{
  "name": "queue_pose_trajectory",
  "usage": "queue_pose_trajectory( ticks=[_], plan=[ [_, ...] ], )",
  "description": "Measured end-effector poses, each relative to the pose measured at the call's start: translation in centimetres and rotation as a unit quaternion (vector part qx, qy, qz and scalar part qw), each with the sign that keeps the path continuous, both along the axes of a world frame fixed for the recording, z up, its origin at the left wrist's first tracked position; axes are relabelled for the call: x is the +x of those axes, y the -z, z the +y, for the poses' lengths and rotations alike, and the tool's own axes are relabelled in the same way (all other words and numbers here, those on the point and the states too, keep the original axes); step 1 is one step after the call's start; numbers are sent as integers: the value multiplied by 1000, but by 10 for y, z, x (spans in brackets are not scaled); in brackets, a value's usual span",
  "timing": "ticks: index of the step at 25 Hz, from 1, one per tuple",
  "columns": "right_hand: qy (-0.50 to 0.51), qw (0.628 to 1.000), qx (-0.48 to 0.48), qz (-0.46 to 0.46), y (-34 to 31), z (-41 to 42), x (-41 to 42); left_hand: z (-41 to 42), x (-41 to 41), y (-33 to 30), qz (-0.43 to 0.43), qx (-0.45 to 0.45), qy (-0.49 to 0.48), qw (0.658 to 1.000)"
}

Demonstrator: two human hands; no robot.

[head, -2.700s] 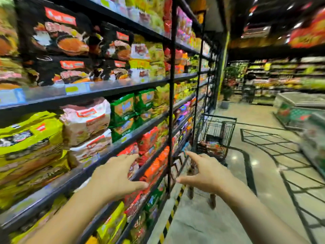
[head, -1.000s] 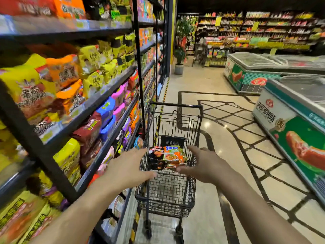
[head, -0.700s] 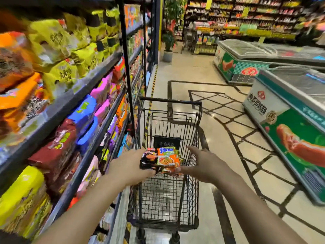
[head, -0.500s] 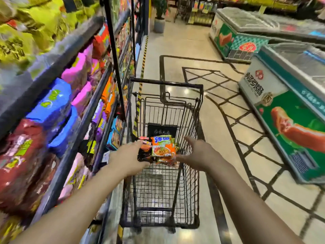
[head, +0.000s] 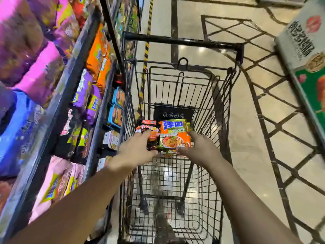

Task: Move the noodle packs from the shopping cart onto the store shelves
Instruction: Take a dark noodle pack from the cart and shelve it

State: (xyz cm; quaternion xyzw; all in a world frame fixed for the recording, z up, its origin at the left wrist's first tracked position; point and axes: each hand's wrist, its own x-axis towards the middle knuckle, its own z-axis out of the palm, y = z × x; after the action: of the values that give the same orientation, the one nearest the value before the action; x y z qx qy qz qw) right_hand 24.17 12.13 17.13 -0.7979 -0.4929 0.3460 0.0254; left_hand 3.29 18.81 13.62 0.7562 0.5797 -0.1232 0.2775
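Note:
Two noodle packs lie side by side at the far end of the black wire shopping cart point(head: 182, 42): a black and red pack point(head: 151, 136) and an orange and green pack point(head: 174, 134). My left hand point(head: 136, 151) reaches over the black pack's left edge, fingers spread and fairly straight, thumb under its lower edge. At the orange pack's right edge is my right hand point(head: 199, 149), index finger by its top corner and thumb at its bottom edge. No fingers are closed round either pack. Whether the hands touch the packs is unclear.
Store shelves point(head: 70, 71) packed with pink, purple, orange, blue and black noodle bags run along the left, close to the cart. A chest freezer point(head: 306, 55) stands at the right. Tiled aisle floor point(head: 246, 131) lies between them.
I have walked up to the cart and the view has tilted down into it. Both hands have moved forward from mid-air to the two packs' edges.

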Motion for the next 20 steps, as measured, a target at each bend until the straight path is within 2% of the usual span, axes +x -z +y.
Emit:
queue_pose_trajectory(
  ticks=[4, 8, 12, 15, 20],
  plan=[
    [59, 995, 67, 49, 83, 45, 12, 48, 32, 70, 17, -53, -60, 997],
    [130, 987, 47, 84, 165, 75, 21, 79, 43, 148, 2, -52, -114, 992],
    [191, 980, 15, 62, 227, 96, 28, 108, 42, 200, -5, -85, -199, 976],
    [239, 969, -2, 62, 260, 112, 26, 122, 43, 228, -12, -92, -257, 962],
    [268, 962, -10, 47, 288, 119, 28, 120, 52, 251, 32, -48, -302, 952]
  ],
)
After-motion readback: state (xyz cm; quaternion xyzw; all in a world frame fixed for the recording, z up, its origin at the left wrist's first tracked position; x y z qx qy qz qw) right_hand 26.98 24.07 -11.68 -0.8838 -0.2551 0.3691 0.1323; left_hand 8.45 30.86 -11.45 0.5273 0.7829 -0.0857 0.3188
